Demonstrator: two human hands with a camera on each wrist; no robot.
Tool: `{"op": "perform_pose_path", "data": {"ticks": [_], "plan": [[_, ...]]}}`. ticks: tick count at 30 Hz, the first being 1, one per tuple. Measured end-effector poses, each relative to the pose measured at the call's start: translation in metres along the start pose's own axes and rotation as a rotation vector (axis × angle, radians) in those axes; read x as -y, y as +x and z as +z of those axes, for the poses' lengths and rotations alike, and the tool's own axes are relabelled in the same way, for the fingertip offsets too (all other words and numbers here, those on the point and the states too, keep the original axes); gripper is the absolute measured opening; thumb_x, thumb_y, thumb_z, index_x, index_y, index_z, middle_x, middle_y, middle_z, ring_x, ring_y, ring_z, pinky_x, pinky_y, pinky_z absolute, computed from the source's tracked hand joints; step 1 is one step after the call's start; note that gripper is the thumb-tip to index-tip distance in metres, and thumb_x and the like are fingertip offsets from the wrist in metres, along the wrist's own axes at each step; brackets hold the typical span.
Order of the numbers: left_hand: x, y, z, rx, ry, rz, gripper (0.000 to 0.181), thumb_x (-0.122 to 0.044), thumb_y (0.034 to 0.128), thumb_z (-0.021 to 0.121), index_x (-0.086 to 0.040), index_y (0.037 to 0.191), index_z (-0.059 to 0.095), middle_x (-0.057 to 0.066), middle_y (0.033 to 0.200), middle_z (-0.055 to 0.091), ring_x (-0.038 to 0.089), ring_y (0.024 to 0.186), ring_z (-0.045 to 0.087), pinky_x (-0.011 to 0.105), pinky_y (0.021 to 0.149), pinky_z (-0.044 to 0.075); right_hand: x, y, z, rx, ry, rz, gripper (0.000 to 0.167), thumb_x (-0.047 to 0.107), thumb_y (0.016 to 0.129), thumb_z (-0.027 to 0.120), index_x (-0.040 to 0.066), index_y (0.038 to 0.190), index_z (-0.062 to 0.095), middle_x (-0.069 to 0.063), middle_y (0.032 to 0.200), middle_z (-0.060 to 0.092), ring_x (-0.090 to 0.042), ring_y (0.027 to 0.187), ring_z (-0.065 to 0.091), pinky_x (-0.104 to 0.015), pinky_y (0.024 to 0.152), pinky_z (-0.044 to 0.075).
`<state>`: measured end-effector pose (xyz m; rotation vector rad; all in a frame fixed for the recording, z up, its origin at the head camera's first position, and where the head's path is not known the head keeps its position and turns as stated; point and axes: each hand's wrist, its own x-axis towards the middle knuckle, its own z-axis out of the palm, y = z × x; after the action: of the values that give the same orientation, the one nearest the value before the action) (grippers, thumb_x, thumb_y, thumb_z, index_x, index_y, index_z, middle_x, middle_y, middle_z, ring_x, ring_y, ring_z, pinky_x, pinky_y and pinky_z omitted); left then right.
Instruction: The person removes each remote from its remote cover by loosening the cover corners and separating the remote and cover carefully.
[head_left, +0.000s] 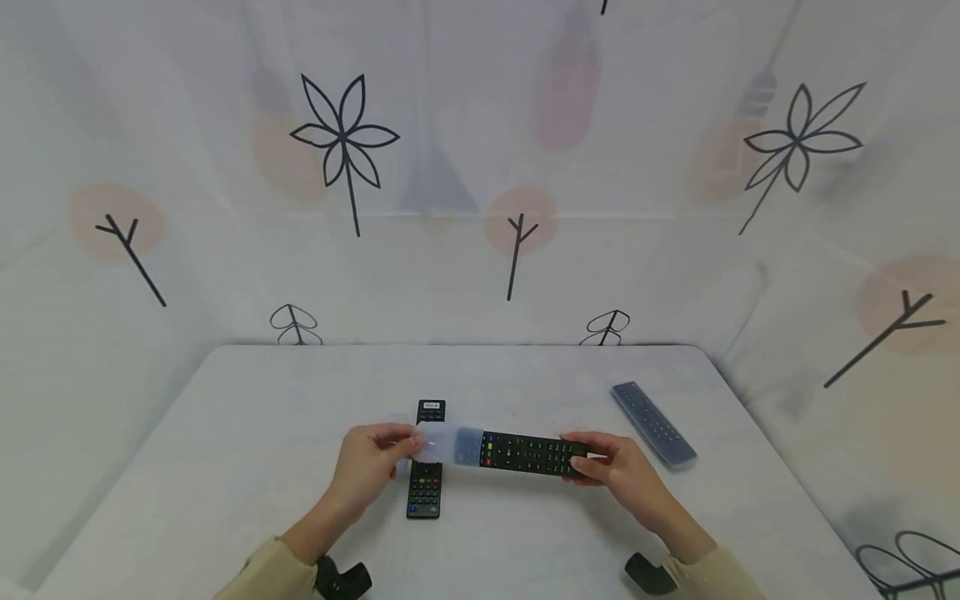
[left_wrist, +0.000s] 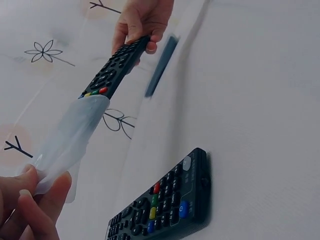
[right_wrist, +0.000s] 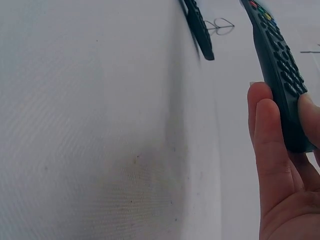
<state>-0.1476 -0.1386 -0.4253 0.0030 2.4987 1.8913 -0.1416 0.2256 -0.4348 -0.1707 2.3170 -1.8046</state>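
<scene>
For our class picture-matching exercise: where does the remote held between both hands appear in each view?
Head: held remote, lower half, just right of centre.
Left wrist: held remote, upper left, slanting.
Right wrist: held remote, upper right, cut by the top edge.
Shared landmark: the right hand gripping its end.

Black remote (head_left: 528,452) partly inside translucent sleeve (head_left: 448,444)

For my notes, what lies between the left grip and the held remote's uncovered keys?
A translucent sleeve, pinched by the left grip, extends to the uncovered keys; the head view shows it.
</scene>
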Motion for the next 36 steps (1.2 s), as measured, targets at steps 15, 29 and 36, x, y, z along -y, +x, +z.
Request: {"op": "perform_pose_path", "data": {"ticks": [15, 29, 36], "plan": [[-0.0006, -0.0031, -0.0035, -0.015, 0.048, -0.003, 0.012, -0.013, 0.0864, 0.078, -0.009, 0.098, 0.079, 0.003, 0.083, 0.073, 0.03, 0.075, 0.064, 0.025, 0.05, 0.043, 0.0022, -0.0007, 0.0013, 0.024, -0.006, -0.017, 0.042, 0.001, 0.092, 0.067, -0.007, 0.132, 0.058, -0.028, 0.128, 0.056, -0.03, 0.09, 0.071, -0.034, 0.078, 0.058], [-0.0008, -0.0011, -0.0063, -0.023, 0.045, -0.016, 0.012, -0.011, 0.0861, 0.077, -0.01, 0.098, 0.079, 0.003, 0.082, 0.072, 0.033, 0.074, 0.062, 0.025, 0.049, 0.042, 0.0028, -0.0017, 0.0006, 0.021, -0.001, -0.013, 0.042, 0.001, 0.092, 0.067, -0.006, 0.133, 0.058, -0.028, 0.13, 0.056, -0.031, 0.091, 0.071, -0.035, 0.078, 0.058], [-0.0008, -0.0003, -0.0076, -0.021, 0.057, -0.015, 0.012, -0.012, 0.086, 0.078, -0.011, 0.098, 0.079, 0.002, 0.081, 0.072, 0.034, 0.073, 0.061, 0.025, 0.049, 0.041, 0.0035, -0.0036, 0.0017, 0.016, 0.004, -0.004, 0.043, 0.001, 0.092, 0.067, -0.007, 0.133, 0.057, -0.027, 0.13, 0.056, -0.03, 0.091, 0.071, -0.035, 0.077, 0.058]]}}
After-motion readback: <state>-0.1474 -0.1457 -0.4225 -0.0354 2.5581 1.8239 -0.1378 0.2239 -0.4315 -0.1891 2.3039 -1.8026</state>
